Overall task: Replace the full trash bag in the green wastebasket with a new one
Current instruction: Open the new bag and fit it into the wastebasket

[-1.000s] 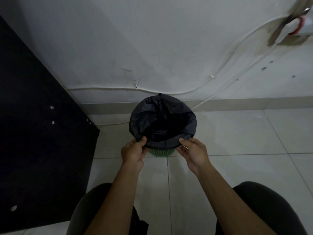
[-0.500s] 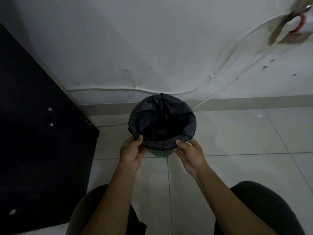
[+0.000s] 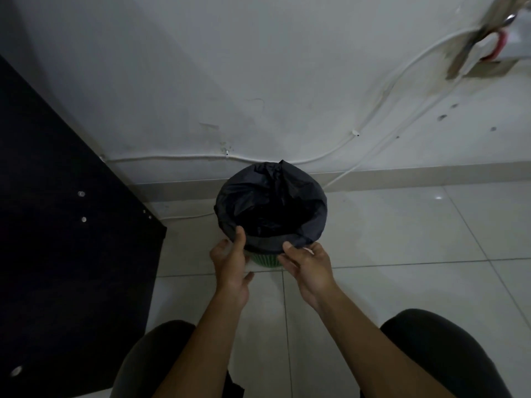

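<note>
Seemingly fitting it, the left hand (image 3: 230, 262) and right hand (image 3: 309, 268) pinch the black plastic trash bag (image 3: 273, 196); next, tug its cuff down the green ribbed wastebasket (image 3: 265, 260) under the fingers.

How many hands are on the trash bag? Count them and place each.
2. The left hand grips the trash bag, near-left rim; the right hand, the near-right rim. None hidden.

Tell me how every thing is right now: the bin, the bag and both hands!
green wastebasket: upright on the tiled floor, top covered by the bag.
black trash bag: mouth open, edge folded down over the wastebasket.
left hand: thumb on the bag's near edge; full grip unclear.
right hand: pinches the bag's near edge.
white cable: clipped along the wall.
</note>
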### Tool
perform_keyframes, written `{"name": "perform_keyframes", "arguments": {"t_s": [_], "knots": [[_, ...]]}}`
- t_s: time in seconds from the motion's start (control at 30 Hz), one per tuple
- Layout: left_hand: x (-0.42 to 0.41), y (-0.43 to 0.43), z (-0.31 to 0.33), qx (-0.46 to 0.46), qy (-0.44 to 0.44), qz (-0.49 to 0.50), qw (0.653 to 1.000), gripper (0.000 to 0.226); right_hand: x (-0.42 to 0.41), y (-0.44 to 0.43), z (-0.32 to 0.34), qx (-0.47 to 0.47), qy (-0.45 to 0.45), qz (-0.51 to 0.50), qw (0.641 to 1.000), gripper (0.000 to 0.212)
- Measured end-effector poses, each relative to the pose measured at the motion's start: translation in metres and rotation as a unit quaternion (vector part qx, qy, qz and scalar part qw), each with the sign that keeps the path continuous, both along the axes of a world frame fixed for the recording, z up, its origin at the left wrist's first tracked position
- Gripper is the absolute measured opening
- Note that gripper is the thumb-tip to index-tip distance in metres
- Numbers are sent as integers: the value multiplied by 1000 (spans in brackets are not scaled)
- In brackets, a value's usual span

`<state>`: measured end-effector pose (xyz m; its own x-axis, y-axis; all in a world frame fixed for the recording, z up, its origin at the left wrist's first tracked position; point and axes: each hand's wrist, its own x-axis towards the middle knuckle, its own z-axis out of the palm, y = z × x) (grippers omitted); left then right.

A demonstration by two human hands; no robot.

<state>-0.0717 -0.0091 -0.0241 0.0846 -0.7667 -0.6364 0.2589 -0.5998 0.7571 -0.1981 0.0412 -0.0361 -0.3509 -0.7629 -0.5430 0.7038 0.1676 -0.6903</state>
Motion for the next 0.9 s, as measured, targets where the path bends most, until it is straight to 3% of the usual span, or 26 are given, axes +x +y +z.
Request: {"name": "perform_keyframes", "arguments": {"t_s": [0.13,0.27,0.33,0.4,0.47,0.6,0.73,0.83,0.9], "knots": [[-16,19,5,0,5,-30,1000,32,16,4,16,-11,46,163,986,21],[-3,6,0,19,16,19,1000,23,-2,11,12,143,173,322,920,25],[4,-2,2,43,64,23,997,25,-14,11,3,205,212,236,926,39],[8,-5,8,56,94,10,994,28,-24,10,-1,168,218,128,953,56],[13,-9,11,57,109,8,992,31,-26,6,-2,102,251,108,957,61],[24,-19,11,62,133,17,989,36,-25,4,-2,69,349,73,932,43],[31,-24,14,46,129,5,991,33,-26,-2,0,20,326,103,940,48],[31,-23,16,31,130,4,991,34,-26,-3,-3,32,388,53,920,28],[31,-22,16,29,131,8,991,34,-28,-4,-3,38,381,27,923,20]]}}
